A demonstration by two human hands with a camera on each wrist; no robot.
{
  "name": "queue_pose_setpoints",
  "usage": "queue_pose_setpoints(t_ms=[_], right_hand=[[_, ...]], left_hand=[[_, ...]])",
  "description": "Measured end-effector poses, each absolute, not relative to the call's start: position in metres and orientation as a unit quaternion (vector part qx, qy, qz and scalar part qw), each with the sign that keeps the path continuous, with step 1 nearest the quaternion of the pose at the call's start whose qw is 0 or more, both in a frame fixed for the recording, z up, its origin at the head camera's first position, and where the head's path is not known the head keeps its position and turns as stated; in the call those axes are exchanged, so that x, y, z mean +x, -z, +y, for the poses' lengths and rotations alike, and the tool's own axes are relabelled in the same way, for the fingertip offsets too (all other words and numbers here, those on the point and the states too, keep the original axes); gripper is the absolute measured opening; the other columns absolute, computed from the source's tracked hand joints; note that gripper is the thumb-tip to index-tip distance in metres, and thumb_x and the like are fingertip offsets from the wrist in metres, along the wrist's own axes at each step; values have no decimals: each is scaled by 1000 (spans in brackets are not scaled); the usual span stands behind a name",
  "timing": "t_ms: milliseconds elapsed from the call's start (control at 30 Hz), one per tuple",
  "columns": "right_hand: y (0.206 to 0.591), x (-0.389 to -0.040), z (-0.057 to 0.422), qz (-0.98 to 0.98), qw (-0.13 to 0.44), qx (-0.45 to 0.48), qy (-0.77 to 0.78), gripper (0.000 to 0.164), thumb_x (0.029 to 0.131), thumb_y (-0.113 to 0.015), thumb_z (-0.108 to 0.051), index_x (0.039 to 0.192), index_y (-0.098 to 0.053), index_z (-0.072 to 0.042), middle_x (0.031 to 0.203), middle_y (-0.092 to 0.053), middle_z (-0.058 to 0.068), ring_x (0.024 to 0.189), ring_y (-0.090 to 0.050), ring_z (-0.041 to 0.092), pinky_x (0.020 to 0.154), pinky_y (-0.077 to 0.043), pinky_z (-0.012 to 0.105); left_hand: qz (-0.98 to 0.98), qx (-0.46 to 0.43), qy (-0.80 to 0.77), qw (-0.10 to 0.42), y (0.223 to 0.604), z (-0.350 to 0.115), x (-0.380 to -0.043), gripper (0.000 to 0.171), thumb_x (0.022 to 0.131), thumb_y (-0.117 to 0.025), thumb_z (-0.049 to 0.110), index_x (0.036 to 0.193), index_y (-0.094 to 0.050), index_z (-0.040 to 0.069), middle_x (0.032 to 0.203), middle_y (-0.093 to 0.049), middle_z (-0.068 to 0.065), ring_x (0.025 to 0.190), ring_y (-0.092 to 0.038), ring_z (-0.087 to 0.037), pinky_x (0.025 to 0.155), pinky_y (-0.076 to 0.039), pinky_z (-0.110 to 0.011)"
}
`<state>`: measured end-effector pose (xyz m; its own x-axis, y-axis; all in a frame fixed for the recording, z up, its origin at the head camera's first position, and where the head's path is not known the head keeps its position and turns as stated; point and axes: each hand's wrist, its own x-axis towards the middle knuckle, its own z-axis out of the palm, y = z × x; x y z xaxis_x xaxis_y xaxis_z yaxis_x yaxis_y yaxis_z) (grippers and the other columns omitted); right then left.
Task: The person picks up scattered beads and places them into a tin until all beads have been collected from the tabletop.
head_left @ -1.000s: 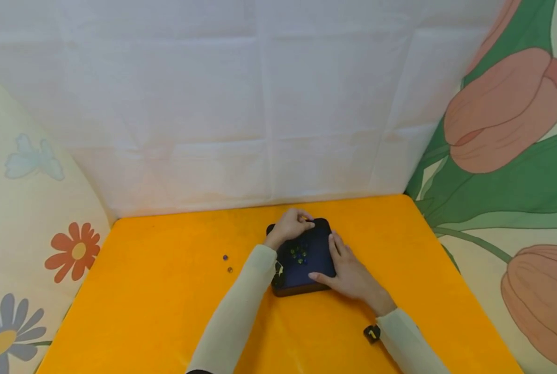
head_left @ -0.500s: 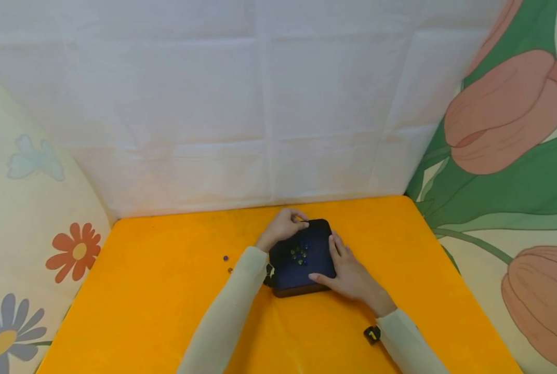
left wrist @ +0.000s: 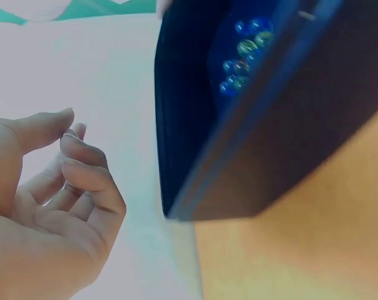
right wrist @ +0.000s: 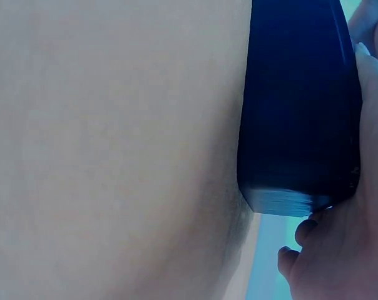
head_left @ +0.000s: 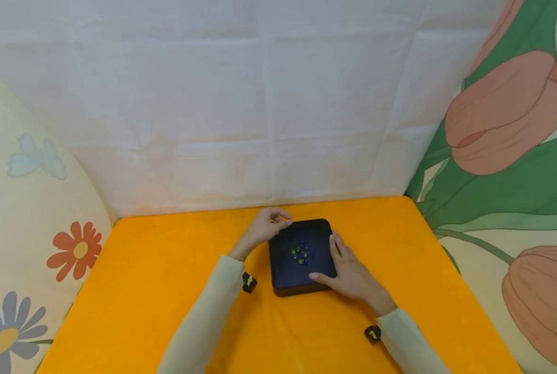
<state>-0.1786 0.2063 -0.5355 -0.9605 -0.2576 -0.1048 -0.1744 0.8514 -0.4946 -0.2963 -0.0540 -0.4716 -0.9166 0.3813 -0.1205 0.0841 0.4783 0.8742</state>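
Note:
A dark square tray (head_left: 288, 278) stands on the table with several blue and yellow-green glass marbles (head_left: 301, 253) grouped inside it. My right hand (head_left: 355, 275) holds the tray's near right corner, thumb over the rim and fingers along the outer right side. Past the tray's far left corner hovers my left hand (head_left: 263, 227). In the left wrist view its fingers (left wrist: 92, 172) curl loosely, the thumb close to them, and nothing shows between them. The right wrist view shows the tray's dark wall (right wrist: 295, 100) against the right hand.
A yellow cloth (head_left: 157, 270) covers the table. White sheeting (head_left: 203, 104) hangs behind it, and flower-printed fabric (head_left: 507, 114) closes off both sides. My left sleeve (head_left: 208, 306) crosses the table left of the tray.
My left hand has moved left from over the tray to beyond its far left corner. The left sleeve now covers the two loose marbles seen on the table before. The right hand stays put.

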Motion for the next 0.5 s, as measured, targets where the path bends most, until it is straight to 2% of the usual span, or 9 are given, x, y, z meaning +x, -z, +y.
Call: queue_pose_setpoints(t_ms=[67,133,233,400,500], right_hand=[[536,-178,206,958,85,-111,250,122,90,-55,-83,169,-2,-6,178,6,14,161,-18,49,124,-30,66],[536,-178,206,957,87,-110,254,122,90,-56,-82,169,-2,-6,178,7,13,161,-17,48,124,-29,66],[535,-178,206,957,85,-110,253,122,90,-56,-82,169,-1,-7,178,8,12,162,-16,47,125,-29,66],[536,-177,208,957,86,-111,255,122,90,-56,-82,169,1,-8,178,9,11,163,-14,45,126,-28,65],[536,-176,207,956,86,-112,258,122,90,-56,-82,169,1,-8,178,9,12,162,-15,47,125,-27,66]], left_hand=[[846,128,-495,152,473,-64,-291,26,104,-68,27,122,-75,9,111,-71,-22,86,-64,-41,64,-47,-28],[846,116,-499,151,476,-74,-286,25,105,-67,28,122,-75,11,112,-70,-23,78,-60,-32,62,-44,-28],[845,102,-505,141,480,-92,-281,25,106,-65,29,121,-75,13,111,-69,-24,73,-54,-24,62,-44,-29],[848,77,-509,125,489,-123,-274,30,108,-62,27,125,-72,4,117,-69,-26,89,-62,-37,74,-52,-35],[858,54,-498,118,496,-141,-270,33,107,-63,29,125,-72,3,117,-69,-23,90,-61,-33,74,-52,-34]])
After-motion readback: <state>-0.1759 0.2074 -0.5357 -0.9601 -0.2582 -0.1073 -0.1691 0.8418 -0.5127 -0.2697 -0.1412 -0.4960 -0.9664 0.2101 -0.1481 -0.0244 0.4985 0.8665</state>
